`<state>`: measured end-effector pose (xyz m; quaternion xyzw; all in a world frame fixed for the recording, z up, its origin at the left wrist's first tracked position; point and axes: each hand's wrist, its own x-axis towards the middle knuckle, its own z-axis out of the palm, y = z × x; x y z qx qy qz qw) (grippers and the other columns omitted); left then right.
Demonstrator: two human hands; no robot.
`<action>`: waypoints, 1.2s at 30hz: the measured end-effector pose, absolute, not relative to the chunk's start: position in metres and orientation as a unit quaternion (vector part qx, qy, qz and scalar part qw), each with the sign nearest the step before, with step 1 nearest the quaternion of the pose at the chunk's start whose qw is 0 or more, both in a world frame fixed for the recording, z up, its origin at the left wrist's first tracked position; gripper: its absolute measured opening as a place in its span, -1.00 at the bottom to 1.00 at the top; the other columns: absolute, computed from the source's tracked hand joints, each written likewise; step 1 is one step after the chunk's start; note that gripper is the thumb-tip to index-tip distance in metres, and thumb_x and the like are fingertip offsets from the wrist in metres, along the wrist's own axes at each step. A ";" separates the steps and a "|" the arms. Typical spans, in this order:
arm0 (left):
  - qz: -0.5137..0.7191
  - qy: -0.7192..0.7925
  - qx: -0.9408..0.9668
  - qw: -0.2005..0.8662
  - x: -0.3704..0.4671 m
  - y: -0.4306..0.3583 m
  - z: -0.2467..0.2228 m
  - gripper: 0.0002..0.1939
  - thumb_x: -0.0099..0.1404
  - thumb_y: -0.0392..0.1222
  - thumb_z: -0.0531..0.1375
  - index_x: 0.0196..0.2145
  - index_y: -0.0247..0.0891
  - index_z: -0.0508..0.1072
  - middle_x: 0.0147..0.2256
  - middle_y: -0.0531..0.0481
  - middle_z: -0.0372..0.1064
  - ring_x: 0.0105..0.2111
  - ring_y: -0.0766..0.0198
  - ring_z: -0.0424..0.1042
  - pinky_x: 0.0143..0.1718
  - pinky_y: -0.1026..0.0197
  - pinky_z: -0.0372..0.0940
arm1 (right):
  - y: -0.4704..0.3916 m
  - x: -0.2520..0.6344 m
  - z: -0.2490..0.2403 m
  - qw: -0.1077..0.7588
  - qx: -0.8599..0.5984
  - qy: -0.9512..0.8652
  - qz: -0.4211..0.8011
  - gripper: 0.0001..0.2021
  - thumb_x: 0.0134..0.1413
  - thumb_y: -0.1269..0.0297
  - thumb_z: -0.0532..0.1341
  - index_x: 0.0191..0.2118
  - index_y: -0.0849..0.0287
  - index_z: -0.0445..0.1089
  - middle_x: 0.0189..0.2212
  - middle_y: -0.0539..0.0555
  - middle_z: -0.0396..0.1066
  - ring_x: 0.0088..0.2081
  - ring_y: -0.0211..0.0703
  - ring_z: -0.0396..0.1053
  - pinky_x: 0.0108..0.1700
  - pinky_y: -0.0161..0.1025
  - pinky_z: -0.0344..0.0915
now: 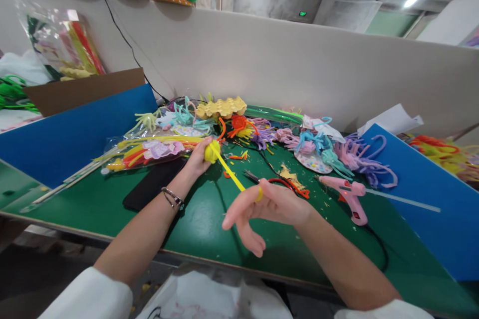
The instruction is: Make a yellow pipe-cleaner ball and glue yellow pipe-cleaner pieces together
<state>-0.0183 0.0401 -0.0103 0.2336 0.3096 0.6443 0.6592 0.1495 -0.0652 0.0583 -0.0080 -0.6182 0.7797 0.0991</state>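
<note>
My left hand [200, 157] is closed on a small yellow fuzzy ball [212, 151], above the green table. From the ball a yellow fuzzy stem [232, 175] runs taut down to the right. Its far end passes around a finger of my right hand [258, 209], near the thumb, while the other fingers hang loosely curled below. Behind my right hand lie red-handled pliers [275, 180]. Orange and yellow scraps [239, 156] are scattered just right of the ball.
A pink glue gun [348, 193] with a clear stick rests at the right. Blue panels [86, 129] stand on both sides. Along the wall lie bundles of fuzzy stems and a yellow egg-carton piece [222, 107]. A black pad [149, 187] lies under my left forearm.
</note>
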 end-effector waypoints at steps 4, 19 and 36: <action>0.650 0.315 0.204 0.661 -0.024 0.044 -0.012 -0.88 0.11 -0.32 0.11 -0.55 -0.29 0.25 -0.70 0.16 0.28 -0.73 0.43 0.30 -0.65 0.41 0.26 | -0.082 0.154 0.069 0.020 -0.031 -0.679 0.734 -0.18 -0.07 -0.31 -0.25 -0.33 0.42 0.40 -0.68 0.10 0.27 -0.58 -0.24 0.22 -0.44 -0.29 0.21; 0.598 0.294 0.147 0.731 -0.017 0.030 -0.001 -0.78 0.21 -0.20 0.03 -0.54 -0.30 0.30 -0.63 0.05 0.35 -0.63 0.39 0.37 -0.59 0.35 0.32 | -0.051 0.162 0.042 0.280 -0.361 -0.743 0.489 -0.80 -0.03 0.21 0.13 -0.31 0.24 0.31 -0.61 -0.10 0.16 -0.58 -0.42 0.10 -0.54 -0.41 0.07; 0.479 0.293 0.278 0.780 0.009 0.021 -0.013 -0.78 0.18 -0.17 0.07 -0.56 -0.31 0.31 -0.78 0.10 0.23 -0.81 0.37 0.25 -0.82 0.39 0.13 | -0.007 0.134 0.024 0.389 -0.355 -0.688 0.499 -0.77 -0.17 0.20 0.21 -0.37 0.25 0.35 -0.50 -0.04 0.33 -0.53 -0.39 0.24 -0.42 -0.36 0.23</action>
